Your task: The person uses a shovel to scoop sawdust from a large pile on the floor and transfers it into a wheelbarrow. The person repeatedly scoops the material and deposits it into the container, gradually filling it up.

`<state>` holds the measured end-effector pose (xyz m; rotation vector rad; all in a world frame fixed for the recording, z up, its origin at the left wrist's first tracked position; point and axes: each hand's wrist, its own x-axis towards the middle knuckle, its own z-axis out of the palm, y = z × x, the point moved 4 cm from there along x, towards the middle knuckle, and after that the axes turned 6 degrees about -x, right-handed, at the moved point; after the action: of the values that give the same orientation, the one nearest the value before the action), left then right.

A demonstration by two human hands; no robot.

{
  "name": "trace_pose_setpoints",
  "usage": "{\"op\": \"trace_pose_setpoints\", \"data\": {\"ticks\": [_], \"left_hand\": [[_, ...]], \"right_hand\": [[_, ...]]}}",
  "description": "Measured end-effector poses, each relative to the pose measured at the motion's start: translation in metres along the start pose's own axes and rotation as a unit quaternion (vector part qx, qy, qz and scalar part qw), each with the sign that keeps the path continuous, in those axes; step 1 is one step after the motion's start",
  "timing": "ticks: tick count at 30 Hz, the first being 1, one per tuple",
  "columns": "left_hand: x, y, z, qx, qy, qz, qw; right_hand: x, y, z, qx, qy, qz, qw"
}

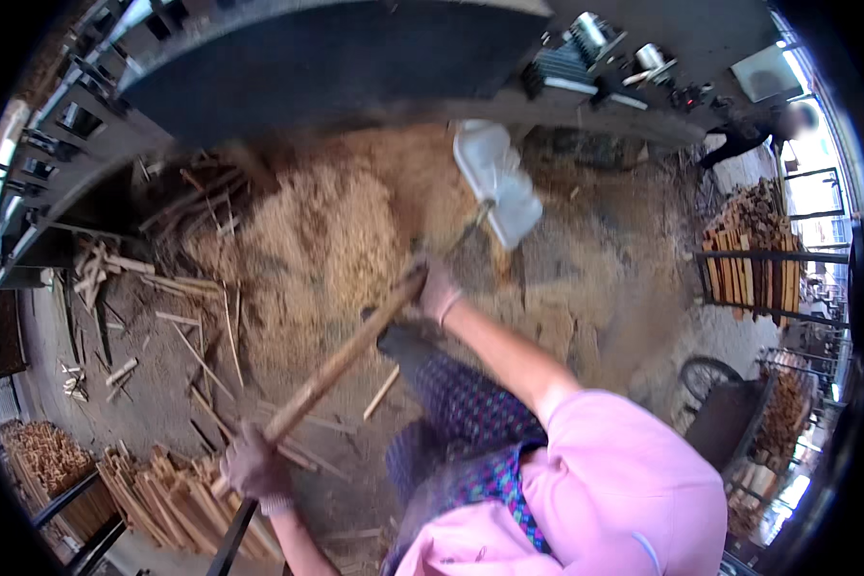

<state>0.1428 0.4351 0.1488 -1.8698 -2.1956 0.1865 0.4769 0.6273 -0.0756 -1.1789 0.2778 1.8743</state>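
Observation:
A long wooden handle (346,355) runs slantwise across the view, up toward a white plastic scoop (494,173) at its far end. My left hand (255,466), in a glove, is wrapped round the handle's near end at the lower left. Farther up the handle, my gloved right hand (439,291) is closed round it. The join between handle and scoop is blurred. Beside the scoop, to its left, a heap of tan sawdust (322,226) lies on the floor. Whether the scoop carries any sawdust, I cannot tell.
A large dark machine or bench (317,67) spans the far side. Loose wood strips (202,360) litter the floor at left. Stacked sticks (168,494) stand in a rack near my left hand. On the right are a wood-filled crate (751,274), a wheeled cart (730,422) and another person (747,139).

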Motion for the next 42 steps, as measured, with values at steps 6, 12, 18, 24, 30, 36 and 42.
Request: {"op": "trace_pose_setpoints", "data": {"ticks": [6,12,18,24,30,36,42], "left_hand": [[0.088,-0.035,0.086,-0.008,-0.092,0.013,0.996],[0.019,-0.030,0.155,-0.122,-0.333,0.056,0.933],[-0.098,0.011,0.129,-0.167,-0.535,-0.003,0.828],[-0.139,-0.044,0.081,-0.103,-0.561,-0.033,0.820],[-0.093,-0.038,0.107,-0.106,-0.454,0.064,0.882],[0.008,0.038,0.143,-0.157,-0.371,0.105,0.909],[-0.002,-0.006,0.087,-0.058,-0.459,0.025,0.886]], "right_hand": [[0.103,-0.002,0.036,-0.007,0.076,-0.003,0.997],[0.126,0.042,-0.031,-0.101,0.274,-0.023,0.956],[0.055,0.054,-0.104,-0.180,0.334,0.023,0.925],[0.001,0.131,-0.113,-0.151,0.300,0.100,0.937],[-0.016,0.097,-0.115,-0.062,0.267,0.041,0.961],[0.078,-0.004,-0.116,-0.121,0.360,-0.039,0.924],[0.102,0.070,-0.091,-0.135,0.283,0.040,0.949]]}}
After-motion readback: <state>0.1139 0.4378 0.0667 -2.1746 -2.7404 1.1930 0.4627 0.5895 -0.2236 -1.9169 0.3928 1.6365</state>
